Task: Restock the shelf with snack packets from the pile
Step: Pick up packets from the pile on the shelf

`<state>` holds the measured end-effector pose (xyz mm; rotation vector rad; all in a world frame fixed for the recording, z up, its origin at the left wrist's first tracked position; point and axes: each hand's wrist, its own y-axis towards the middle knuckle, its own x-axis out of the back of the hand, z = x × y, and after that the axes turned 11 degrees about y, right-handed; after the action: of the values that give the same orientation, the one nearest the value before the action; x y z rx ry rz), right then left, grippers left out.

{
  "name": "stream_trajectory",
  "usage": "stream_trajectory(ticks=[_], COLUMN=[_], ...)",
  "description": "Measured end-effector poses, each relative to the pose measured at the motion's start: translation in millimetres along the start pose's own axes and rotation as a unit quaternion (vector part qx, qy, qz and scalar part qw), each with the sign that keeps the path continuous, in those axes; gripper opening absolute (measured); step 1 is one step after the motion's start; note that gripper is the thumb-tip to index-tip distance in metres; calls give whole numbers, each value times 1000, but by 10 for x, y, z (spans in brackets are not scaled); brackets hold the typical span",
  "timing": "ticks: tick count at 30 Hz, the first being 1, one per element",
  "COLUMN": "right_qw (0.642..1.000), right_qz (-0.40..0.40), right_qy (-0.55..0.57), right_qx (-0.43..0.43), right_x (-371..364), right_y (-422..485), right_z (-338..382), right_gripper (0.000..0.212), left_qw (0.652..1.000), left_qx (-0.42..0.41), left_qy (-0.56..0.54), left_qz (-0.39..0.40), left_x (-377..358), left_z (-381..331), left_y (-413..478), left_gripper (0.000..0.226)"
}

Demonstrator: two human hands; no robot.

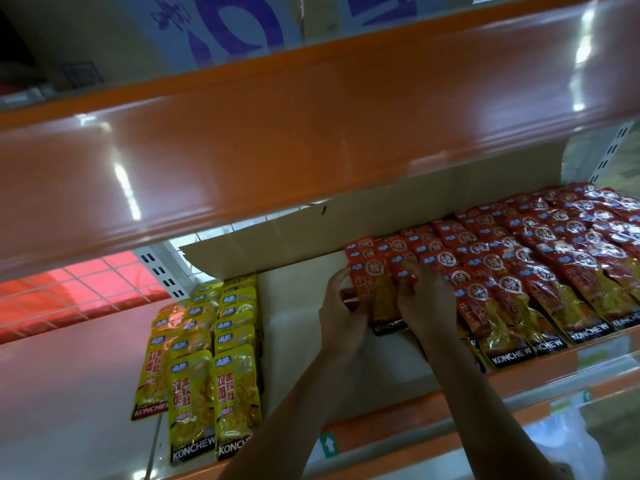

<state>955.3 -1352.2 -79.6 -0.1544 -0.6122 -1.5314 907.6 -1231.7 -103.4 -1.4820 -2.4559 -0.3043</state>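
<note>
Both my hands reach into the shelf [304, 344] and hold a small stack of red snack packets [375, 292] at the left end of the red rows. My left hand [341, 308] grips the stack's left edge. My right hand [424, 301] grips its right side, fingers curled over the tops. To the right, several overlapping rows of red packets [540, 271] lie flat and fill the shelf. Yellow packets [207, 358] of the same brand lie in rows to the left.
A cardboard sheet [346, 230] stands along the back of the shelf. The orange shelf above [311, 133] overhangs close over my hands. A wire mesh back panel [86, 289] shows at the left. The shelf's orange front rail [381, 441] runs below my forearms.
</note>
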Motion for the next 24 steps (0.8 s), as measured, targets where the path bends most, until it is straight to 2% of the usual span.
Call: stream_trajectory(ticks=[9,19,24], right_qw=[997,998,998], right_qz=[5,4,-3], right_qy=[-73,-56,-57], right_qx=[21,13,21], right_x=[-38,-22,-23], right_y=[-74,-109,-107], right_z=[-146,-122,-81], right_gripper=[36,35,34], left_qw=[991,951,940], left_qx=[-15,-82,-87], left_qy=[135,296,326], left_qz=[8,34,46], left_x=[19,-65,-71], left_z=[43,-2,-17], left_y=[-58,-39,-4], left_gripper=[51,43,37])
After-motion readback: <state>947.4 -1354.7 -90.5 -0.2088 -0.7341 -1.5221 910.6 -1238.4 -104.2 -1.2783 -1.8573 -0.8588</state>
